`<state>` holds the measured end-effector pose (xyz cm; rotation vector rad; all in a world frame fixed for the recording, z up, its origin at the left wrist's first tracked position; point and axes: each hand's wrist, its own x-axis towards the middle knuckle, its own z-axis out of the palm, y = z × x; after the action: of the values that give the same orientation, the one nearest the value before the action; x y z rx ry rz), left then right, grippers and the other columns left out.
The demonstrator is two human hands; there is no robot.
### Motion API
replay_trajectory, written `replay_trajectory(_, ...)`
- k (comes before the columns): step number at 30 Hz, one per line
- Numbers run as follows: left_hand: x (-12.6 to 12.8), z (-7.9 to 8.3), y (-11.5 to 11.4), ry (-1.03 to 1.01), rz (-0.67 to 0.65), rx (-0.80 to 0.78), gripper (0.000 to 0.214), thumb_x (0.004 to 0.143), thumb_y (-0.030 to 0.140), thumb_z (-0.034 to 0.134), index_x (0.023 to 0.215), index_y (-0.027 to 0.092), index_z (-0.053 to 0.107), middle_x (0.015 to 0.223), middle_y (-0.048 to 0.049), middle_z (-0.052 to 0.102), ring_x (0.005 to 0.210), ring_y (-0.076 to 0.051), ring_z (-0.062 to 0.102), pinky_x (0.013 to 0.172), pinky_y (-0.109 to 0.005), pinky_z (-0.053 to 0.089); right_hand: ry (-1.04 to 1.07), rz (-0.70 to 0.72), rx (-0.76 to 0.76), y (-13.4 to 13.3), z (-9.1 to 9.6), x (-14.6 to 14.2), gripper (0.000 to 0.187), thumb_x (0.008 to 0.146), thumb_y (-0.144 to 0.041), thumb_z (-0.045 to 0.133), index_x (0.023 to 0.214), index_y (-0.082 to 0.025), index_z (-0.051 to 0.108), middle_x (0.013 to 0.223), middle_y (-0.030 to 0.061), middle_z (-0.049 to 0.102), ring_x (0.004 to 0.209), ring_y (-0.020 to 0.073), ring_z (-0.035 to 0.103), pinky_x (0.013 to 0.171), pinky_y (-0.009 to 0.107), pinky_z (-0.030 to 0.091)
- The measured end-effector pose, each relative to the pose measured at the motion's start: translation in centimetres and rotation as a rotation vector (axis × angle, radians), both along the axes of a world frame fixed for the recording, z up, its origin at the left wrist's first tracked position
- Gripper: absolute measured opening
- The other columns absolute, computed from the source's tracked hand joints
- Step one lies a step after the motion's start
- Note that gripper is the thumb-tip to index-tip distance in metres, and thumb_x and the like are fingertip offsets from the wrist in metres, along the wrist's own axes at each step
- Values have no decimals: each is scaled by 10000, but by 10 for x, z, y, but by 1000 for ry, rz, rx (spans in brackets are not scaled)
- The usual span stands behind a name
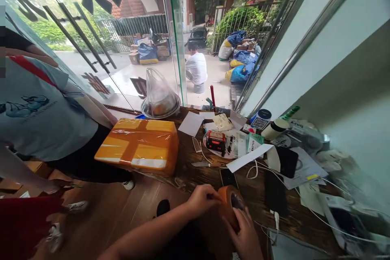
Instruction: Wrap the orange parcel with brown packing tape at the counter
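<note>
A roll of orange-brown packing tape [226, 207] stands between my two hands at the near edge of the wooden table. My right hand [243, 229] is wrapped round its right side, with fingers at the core. At the roll's left edge, my left hand [203, 200] has its fingers pressed together; whether they pinch the tape's end is too small to make out. To the left sits a box [146, 142] wrapped in orange tape, closed, at the table's edge. Just behind the roll lies a dark phone-like slab [228, 176].
A knife [210, 164] lies behind my hands, near a red-black device [215, 141], papers [191, 124] and white cables. A plastic-bagged bowl [161, 103] stands beyond the box. People stand close on the left; one person [197, 67] sits outside the glass.
</note>
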<state>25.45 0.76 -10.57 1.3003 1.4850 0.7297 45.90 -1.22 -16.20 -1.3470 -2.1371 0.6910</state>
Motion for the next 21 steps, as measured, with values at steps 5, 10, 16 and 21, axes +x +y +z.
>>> replay_trajectory(5,-45,39,-40,-51,191,6,155,690,138,681,773,211,790,713,-24,652,664,-118,572,631,-209,434,95,167,-385,-14,40,-57,471,871,-626,440,921,-195,624,797,90,706,700,221,661,611,281,503)
replay_trajectory(10,-123,91,-85,-53,426,-48,143,677,310,697,692,193,778,666,-25,613,641,-133,552,589,-222,413,-71,397,-784,-3,91,-108,628,794,-752,389,720,-165,599,653,54,639,627,182,581,554,244,424)
replay_trajectory(16,-223,107,-142,-164,733,-111,364,592,512,740,718,171,760,702,-53,680,685,-186,586,639,-274,474,313,522,-1266,3,115,-136,955,462,-674,756,1253,-184,540,1224,120,610,1154,307,555,947,348,440)
replay_trajectory(21,-317,100,-182,-65,779,-21,356,577,522,744,671,180,758,658,-38,656,665,-181,573,609,-266,468,70,549,-886,-20,144,-209,443,722,-603,599,886,-191,608,776,24,656,700,178,590,599,247,432)
